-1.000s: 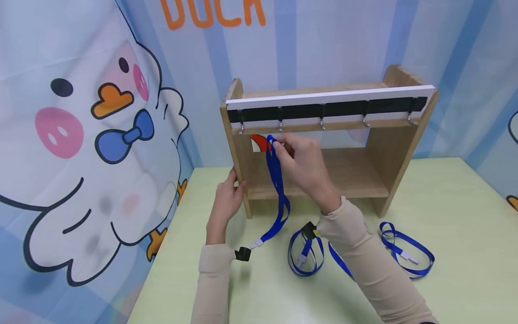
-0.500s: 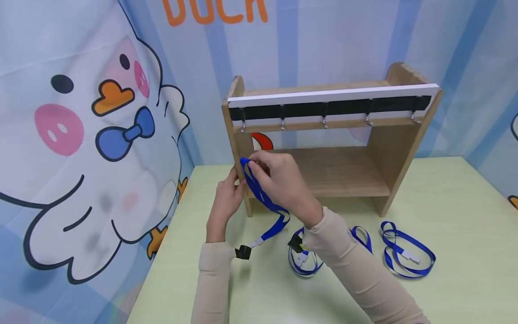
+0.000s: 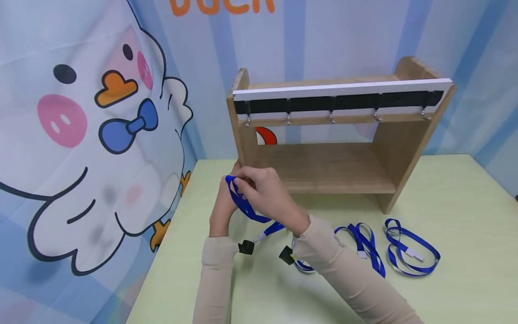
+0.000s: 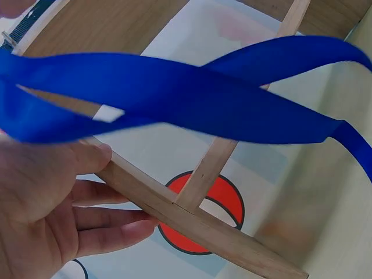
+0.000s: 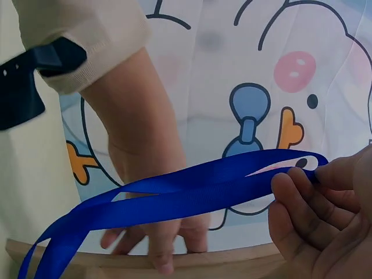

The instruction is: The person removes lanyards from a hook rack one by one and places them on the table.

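Observation:
My right hand (image 3: 267, 193) pinches the looped end of a blue lanyard (image 3: 247, 209) between thumb and fingers. The strap hangs down to a white clip (image 3: 260, 236) low over the table. In the head view this loop lies in front of my left hand (image 3: 221, 209), partly covering it. In the left wrist view, the left thumb and fingers grip the edge of the left side panel (image 4: 192, 218) of a wooden rack (image 3: 323, 166). Several metal hooks (image 3: 289, 118) line the rack's front bar, with nothing hanging from them.
On the table (image 3: 457, 234), front right, lie a folded blue lanyard (image 3: 364, 247) and a looped one (image 3: 433, 256). Another lanyard (image 3: 304, 267) is mostly hidden under my right forearm. A cartoon duck backdrop (image 3: 133, 193) rises at left and behind.
My right hand has moved down and left with the lanyard, from just below the hooks to in front of my left hand. The left hand keeps its grip on the rack.

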